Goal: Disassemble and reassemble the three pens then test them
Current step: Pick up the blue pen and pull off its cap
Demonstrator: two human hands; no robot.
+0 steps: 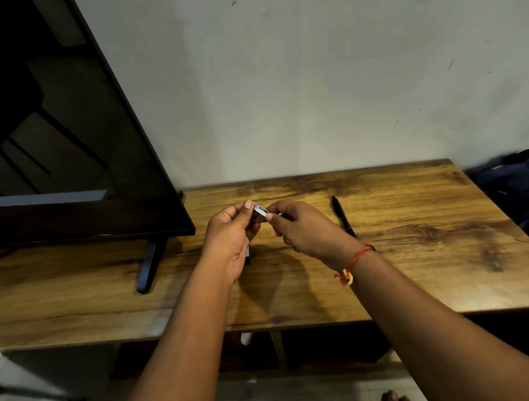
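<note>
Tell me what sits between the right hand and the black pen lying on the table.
Nothing: in the head view only bare wooden table shows between the right hand and the black pen, which lies apart, just beyond the wrist.

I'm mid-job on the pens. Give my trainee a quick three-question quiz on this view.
1. True or false: the black pen lies on the table, touched by neither hand.
2. What do the left hand and right hand hold between them? A) a small silvery pen part B) a cup C) a phone
3. Which wrist wears the red thread?

Key: 1 true; 2 A; 3 the right. The part's far ends are hidden by fingers, and a third pen is not clearly visible.
</note>
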